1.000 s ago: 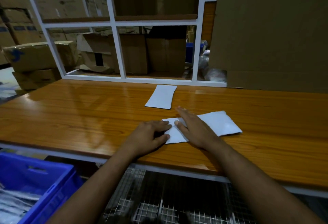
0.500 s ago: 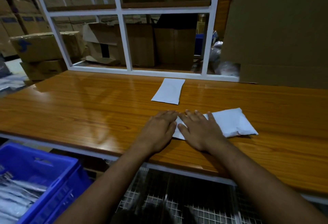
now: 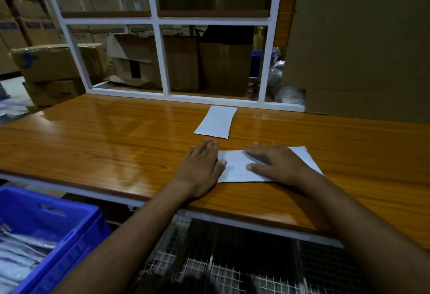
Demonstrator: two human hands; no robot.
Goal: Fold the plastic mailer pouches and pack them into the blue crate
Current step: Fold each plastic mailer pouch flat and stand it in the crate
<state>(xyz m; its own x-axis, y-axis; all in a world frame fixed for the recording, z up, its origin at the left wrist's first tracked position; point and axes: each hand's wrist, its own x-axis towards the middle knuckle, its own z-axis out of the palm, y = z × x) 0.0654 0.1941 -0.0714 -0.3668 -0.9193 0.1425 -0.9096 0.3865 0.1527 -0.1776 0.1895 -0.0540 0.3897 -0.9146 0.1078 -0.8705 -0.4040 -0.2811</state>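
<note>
- The white mailer pouch (image 3: 235, 168) lies flat on the wooden table (image 3: 97, 140), under and between both hands.
- The left hand (image 3: 201, 168) rests flat, fingers straight, its thumb touching the pouch's left edge.
- The right hand (image 3: 277, 164) presses flat on the pouch's middle.
- A second pouch (image 3: 216, 122) lies just beyond the fingertips.
- The blue crate (image 3: 58, 226) sits below the left forearm.

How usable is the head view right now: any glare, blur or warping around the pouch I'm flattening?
Head view: dim overall; pale glare streaks on the wooden table left of the hands. The pouch under the left hand and right hand reads clearly. The blue crate and forearms are soft, and wide-angle distortion bows the white frame.
</note>
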